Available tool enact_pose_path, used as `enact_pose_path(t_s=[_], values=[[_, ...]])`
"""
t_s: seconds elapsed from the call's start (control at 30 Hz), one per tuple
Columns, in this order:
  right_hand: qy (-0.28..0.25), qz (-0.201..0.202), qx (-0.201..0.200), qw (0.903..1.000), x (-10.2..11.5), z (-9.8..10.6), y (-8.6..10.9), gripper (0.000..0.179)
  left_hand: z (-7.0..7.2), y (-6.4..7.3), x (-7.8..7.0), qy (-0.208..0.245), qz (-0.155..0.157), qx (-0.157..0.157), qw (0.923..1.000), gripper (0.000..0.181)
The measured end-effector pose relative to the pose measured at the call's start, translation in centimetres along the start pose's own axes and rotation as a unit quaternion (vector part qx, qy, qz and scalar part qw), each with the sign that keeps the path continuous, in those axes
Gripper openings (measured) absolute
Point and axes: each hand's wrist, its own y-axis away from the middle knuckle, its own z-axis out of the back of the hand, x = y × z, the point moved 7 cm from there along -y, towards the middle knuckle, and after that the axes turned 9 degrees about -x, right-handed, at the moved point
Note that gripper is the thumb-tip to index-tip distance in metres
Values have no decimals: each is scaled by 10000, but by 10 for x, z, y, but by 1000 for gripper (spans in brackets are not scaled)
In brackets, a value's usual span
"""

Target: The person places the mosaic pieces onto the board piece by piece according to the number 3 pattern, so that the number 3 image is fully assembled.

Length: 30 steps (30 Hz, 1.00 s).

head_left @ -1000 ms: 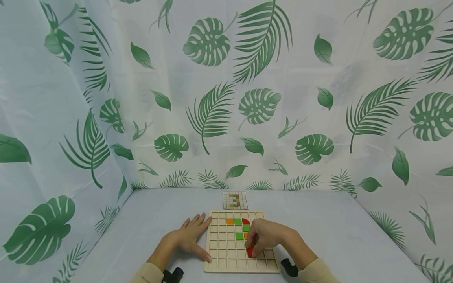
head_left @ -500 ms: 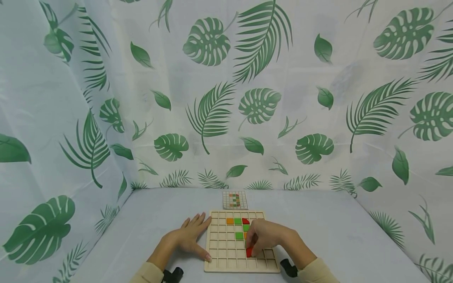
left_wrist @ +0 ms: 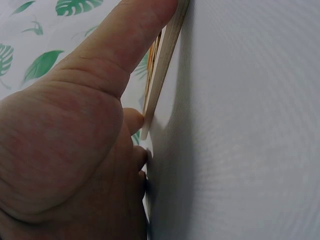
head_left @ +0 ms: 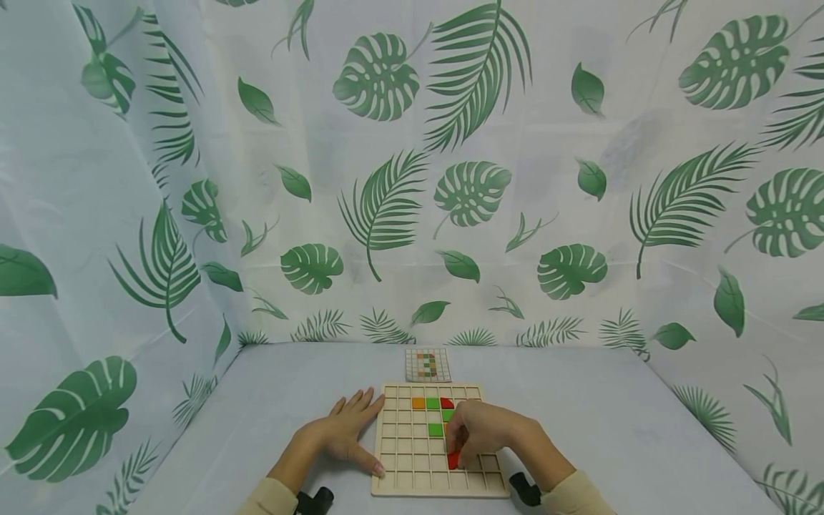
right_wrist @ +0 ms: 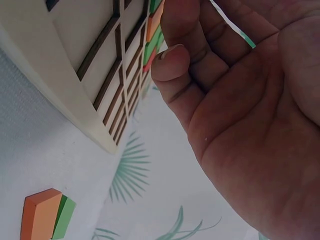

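Note:
A pale wooden grid board [head_left: 405, 483] lies on the table. My right hand [head_left: 486, 429] is over its right half and pinches a red tile [head_left: 453, 460] at a lower cell. In the right wrist view this red tile is out of sight behind the fingers of the right hand [right_wrist: 240, 105]. Spread along the board's left edge, my left hand [head_left: 347, 428] has straight fingers, and its thumb touches the lower left rim. Set in the board are an orange tile [head_left: 418, 403], green tiles [head_left: 435, 429] and a rounded red tile [head_left: 447, 403]; the right hand covers part of others.
Behind the board lies a small pattern card [head_left: 428, 365] with a coloured grid. An orange block [right_wrist: 41, 215] and a green block [right_wrist: 64, 217] lie on the table beside the board in the right wrist view. A leaf-printed cloth [head_left: 412, 315] hangs behind the table.
The red tile in my right fingers has shifted very slightly left and tilted a little. My left hand and the board have stayed in place.

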Motion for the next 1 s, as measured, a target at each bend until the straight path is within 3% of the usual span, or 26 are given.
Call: enact_pose_path(t_s=[0.7,0.83,1.0], values=[[111,302,9,9995,0,1,-2,20,-2,-1,3,28,-1,-34,10000,132],[115,382,-198,9990,-3,10,-2,17,-2,-2,3,5,-2,-42,10000,132],[162,266,-731,9968,-14,29,0,18,-1,-1,1,-42,-2,-40,10000,132]])
